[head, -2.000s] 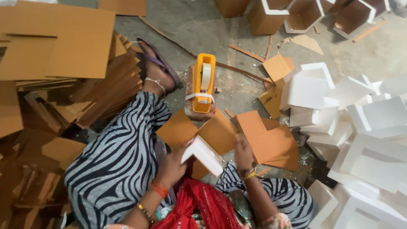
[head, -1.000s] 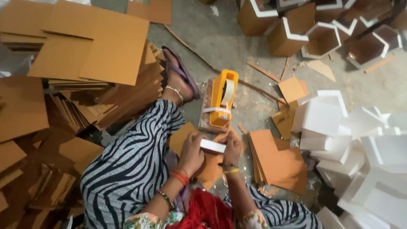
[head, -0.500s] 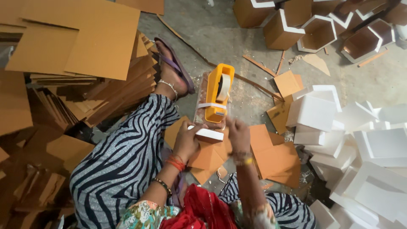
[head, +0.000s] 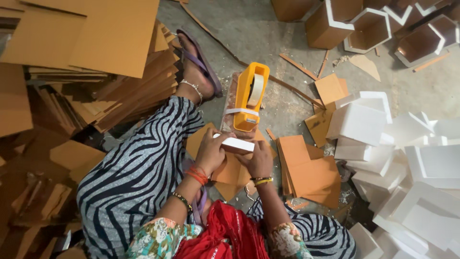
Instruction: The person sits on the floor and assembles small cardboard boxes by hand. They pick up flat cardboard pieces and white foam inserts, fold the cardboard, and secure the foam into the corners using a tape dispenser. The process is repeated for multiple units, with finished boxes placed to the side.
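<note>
the left hand (head: 211, 151) and right hand (head: 259, 160) cover the near part of the white-edged box piece (head: 235, 144), so its full shape cannot be told. the yellow tape dispenser (head: 250, 96) hides most of the block under it. the white box stack (head: 412, 163) runs off the right edge, the cardboard sheets (head: 81, 33) off the far left

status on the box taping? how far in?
Done: a pile of white box pieces at the right, assembled hexagonal boxes beyond. In hand: left hand and right hand hold a white-faced piece at the yellow tape dispenser. Left: stacks of brown cardboard.
</note>
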